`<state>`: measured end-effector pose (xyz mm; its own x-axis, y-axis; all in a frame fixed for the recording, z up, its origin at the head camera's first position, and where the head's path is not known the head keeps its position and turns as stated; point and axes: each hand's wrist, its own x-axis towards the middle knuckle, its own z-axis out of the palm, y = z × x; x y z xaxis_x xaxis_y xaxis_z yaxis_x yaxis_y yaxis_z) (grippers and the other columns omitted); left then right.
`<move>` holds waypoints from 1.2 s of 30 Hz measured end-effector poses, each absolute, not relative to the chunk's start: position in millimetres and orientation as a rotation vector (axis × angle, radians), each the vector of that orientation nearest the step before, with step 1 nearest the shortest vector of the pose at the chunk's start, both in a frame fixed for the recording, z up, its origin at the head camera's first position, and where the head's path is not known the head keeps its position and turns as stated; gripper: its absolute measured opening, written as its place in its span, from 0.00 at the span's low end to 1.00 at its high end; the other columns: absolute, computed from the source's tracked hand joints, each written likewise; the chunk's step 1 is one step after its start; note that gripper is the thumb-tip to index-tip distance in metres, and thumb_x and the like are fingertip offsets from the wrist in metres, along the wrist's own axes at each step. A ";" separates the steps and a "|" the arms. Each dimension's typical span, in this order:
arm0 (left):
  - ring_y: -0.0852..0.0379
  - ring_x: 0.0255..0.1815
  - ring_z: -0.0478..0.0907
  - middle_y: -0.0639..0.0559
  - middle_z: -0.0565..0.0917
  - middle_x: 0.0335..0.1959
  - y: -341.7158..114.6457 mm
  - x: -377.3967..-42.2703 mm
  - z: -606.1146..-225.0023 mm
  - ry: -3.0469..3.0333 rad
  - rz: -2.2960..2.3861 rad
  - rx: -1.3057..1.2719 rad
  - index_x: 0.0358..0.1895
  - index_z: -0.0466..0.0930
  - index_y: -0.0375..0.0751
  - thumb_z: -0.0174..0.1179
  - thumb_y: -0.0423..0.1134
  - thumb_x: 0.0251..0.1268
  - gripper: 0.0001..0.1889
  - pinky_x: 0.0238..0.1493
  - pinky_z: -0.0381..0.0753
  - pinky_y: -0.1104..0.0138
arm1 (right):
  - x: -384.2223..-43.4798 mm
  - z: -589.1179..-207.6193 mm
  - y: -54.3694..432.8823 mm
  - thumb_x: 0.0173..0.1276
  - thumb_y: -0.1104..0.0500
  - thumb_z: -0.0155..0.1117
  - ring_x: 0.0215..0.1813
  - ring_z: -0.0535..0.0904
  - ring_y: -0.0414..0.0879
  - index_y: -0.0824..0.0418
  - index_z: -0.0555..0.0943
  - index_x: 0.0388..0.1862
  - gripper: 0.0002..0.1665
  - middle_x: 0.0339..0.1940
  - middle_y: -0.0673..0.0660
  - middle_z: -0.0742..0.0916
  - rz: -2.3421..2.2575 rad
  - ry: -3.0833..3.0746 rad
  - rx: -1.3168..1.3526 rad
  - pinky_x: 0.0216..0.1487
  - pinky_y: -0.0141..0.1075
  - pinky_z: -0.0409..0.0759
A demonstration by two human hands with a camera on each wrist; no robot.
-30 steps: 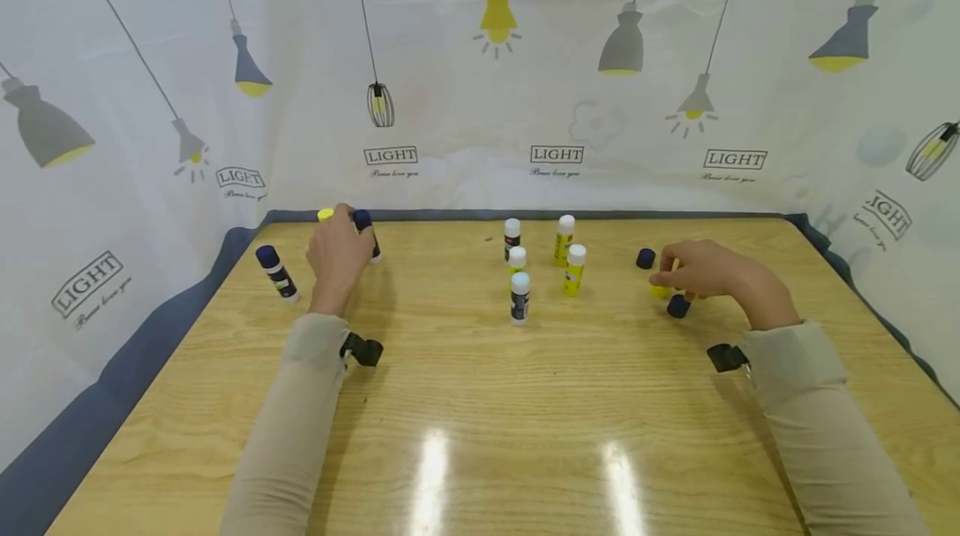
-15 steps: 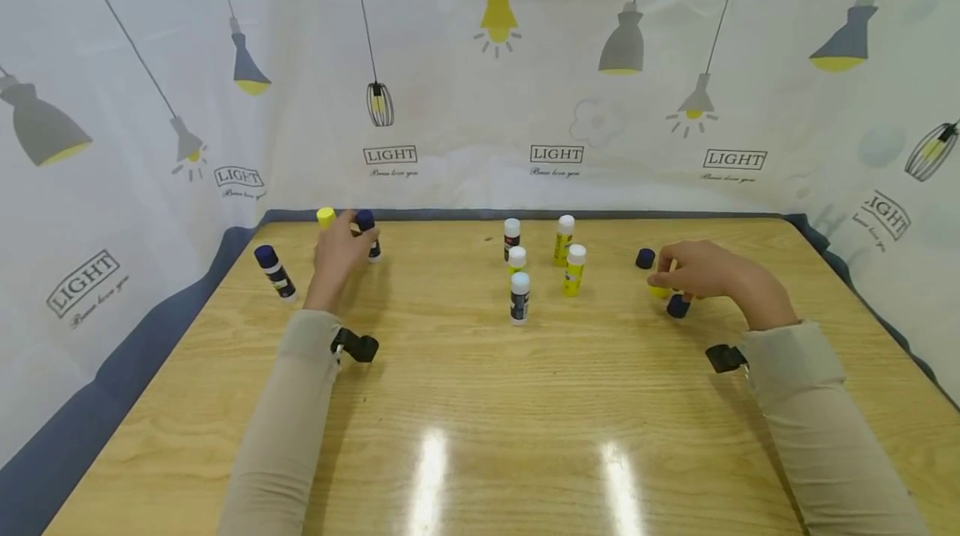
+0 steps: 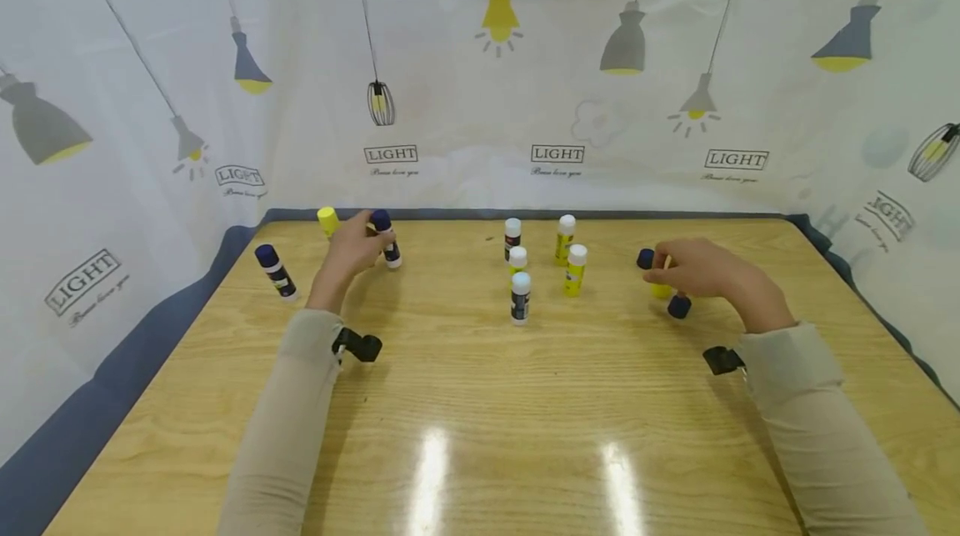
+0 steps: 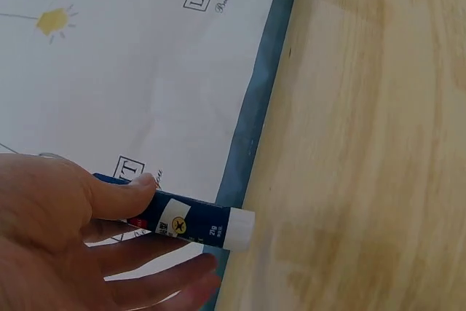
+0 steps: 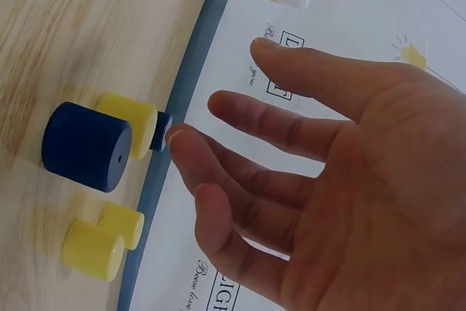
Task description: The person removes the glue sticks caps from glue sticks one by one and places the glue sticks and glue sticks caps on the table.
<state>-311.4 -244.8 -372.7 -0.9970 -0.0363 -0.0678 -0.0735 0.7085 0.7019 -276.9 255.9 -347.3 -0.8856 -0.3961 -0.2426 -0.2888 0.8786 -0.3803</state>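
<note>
Toward the back left of the table, my left hand (image 3: 348, 252) pinches a navy glue stick (image 3: 389, 244) with a white base, keeping it upright. In the left wrist view the thumb lies across that glue stick (image 4: 196, 220), and the lower fingers are spread away from it. My right hand (image 3: 697, 268) hovers palm-down over loose caps at the right, its fingers loosely bent and holding nothing. Below its fingers are a yellow cap (image 3: 661, 291) and a navy cap (image 3: 679, 307), with another navy cap (image 3: 645, 257) just beyond. The right wrist view shows further yellow caps (image 5: 93, 250).
Another navy glue stick (image 3: 276, 273) stands at far left, and a yellow one (image 3: 327, 221) stands behind my left hand. Several white-topped glue sticks, yellow (image 3: 574, 272) and dark (image 3: 521, 300), stand mid-table. A printed cloth (image 3: 465, 102) hangs behind the table (image 3: 480, 403).
My left hand has moved a little to the right with the navy glue stick, leaving more of the yellow one uncovered. My right hand has shifted slightly left above the caps.
</note>
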 end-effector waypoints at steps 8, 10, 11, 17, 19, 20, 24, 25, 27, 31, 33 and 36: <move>0.39 0.51 0.81 0.34 0.81 0.58 -215.3 -301.8 -357.7 2.953 1.126 0.097 0.58 0.70 0.37 0.54 0.47 0.81 0.17 0.48 0.81 0.53 | -275.6 -344.2 248.3 0.80 0.46 0.60 0.34 0.81 0.48 0.61 0.81 0.47 0.18 0.42 0.61 0.87 -0.517 2.785 -0.558 0.34 0.40 0.76; 0.40 0.49 0.81 0.36 0.82 0.56 -207.2 -298.3 -353.2 2.971 1.103 0.144 0.58 0.71 0.38 0.53 0.49 0.81 0.18 0.47 0.80 0.53 | -274.9 -342.8 245.6 0.79 0.46 0.60 0.36 0.83 0.48 0.61 0.81 0.47 0.18 0.44 0.61 0.87 -0.518 2.794 -0.583 0.35 0.40 0.77; 0.41 0.49 0.81 0.37 0.83 0.55 -203.0 -296.3 -350.8 2.975 1.101 0.164 0.59 0.71 0.39 0.53 0.50 0.81 0.18 0.46 0.80 0.54 | -274.0 -342.0 244.1 0.79 0.46 0.60 0.36 0.83 0.48 0.61 0.81 0.47 0.18 0.44 0.61 0.87 -0.524 2.794 -0.594 0.36 0.41 0.78; 0.44 0.45 0.85 0.39 0.84 0.51 -181.0 -284.8 -336.8 2.942 1.191 0.262 0.67 0.68 0.43 0.53 0.54 0.81 0.23 0.42 0.83 0.55 | -268.3 -338.6 233.6 0.79 0.48 0.61 0.35 0.84 0.46 0.60 0.82 0.47 0.16 0.44 0.59 0.89 -0.572 2.808 -0.672 0.38 0.42 0.81; 0.45 0.45 0.86 0.40 0.85 0.51 -174.6 -281.0 -332.9 2.924 1.223 0.288 0.68 0.67 0.45 0.53 0.54 0.81 0.24 0.42 0.86 0.54 | -266.0 -337.2 229.0 0.79 0.49 0.61 0.34 0.85 0.44 0.59 0.82 0.47 0.15 0.43 0.58 0.89 -0.602 2.804 -0.704 0.38 0.42 0.82; 0.45 0.44 0.86 0.40 0.84 0.50 -171.3 -278.7 -330.8 2.905 1.242 0.302 0.69 0.67 0.45 0.53 0.55 0.81 0.24 0.42 0.87 0.54 | -264.8 -336.5 227.1 0.80 0.49 0.61 0.33 0.85 0.43 0.59 0.81 0.47 0.14 0.41 0.57 0.90 -0.622 2.798 -0.725 0.38 0.41 0.82; 0.43 0.43 0.86 0.39 0.82 0.49 -158.3 -270.0 -323.8 2.781 1.327 0.395 0.69 0.66 0.47 0.54 0.54 0.80 0.24 0.37 0.90 0.55 | -259.8 -332.4 219.6 0.80 0.51 0.60 0.33 0.84 0.42 0.58 0.81 0.47 0.12 0.37 0.54 0.90 -0.688 2.793 -0.797 0.36 0.40 0.81; 0.42 0.43 0.86 0.39 0.82 0.49 -155.1 -267.7 -322.0 2.752 1.341 0.419 0.70 0.66 0.48 0.54 0.54 0.80 0.24 0.36 0.90 0.56 | -258.4 -330.9 218.1 0.80 0.51 0.61 0.34 0.83 0.42 0.58 0.81 0.47 0.11 0.37 0.54 0.90 -0.701 2.797 -0.812 0.36 0.40 0.81; 0.42 0.43 0.86 0.39 0.81 0.50 -148.8 -263.3 -318.5 2.721 1.345 0.467 0.70 0.66 0.48 0.56 0.54 0.80 0.24 0.35 0.90 0.57 | -255.4 -327.8 215.1 0.80 0.51 0.61 0.35 0.83 0.43 0.58 0.81 0.48 0.11 0.38 0.54 0.90 -0.725 2.805 -0.838 0.37 0.39 0.81; 0.45 0.42 0.86 0.42 0.81 0.50 -138.5 -255.7 -314.5 2.755 1.294 0.548 0.69 0.68 0.48 0.61 0.49 0.77 0.24 0.33 0.89 0.59 | -248.4 -321.3 207.3 0.80 0.50 0.60 0.39 0.85 0.45 0.57 0.81 0.49 0.12 0.42 0.54 0.90 -0.758 2.822 -0.871 0.40 0.40 0.82; 0.48 0.41 0.87 0.43 0.82 0.50 -134.8 -252.6 -314.3 2.776 1.259 0.595 0.68 0.69 0.49 0.63 0.47 0.75 0.24 0.32 0.88 0.61 | -245.4 -319.2 202.6 0.81 0.50 0.59 0.40 0.86 0.47 0.57 0.81 0.51 0.13 0.43 0.55 0.90 -0.771 2.829 -0.891 0.41 0.41 0.82; 0.51 0.37 0.87 0.46 0.83 0.49 -129.9 -248.3 -315.0 2.794 1.198 0.676 0.66 0.72 0.50 0.65 0.46 0.74 0.22 0.30 0.87 0.63 | -240.7 -317.1 194.9 0.81 0.49 0.59 0.41 0.86 0.47 0.59 0.80 0.55 0.16 0.44 0.55 0.90 -0.793 2.844 -0.925 0.42 0.41 0.83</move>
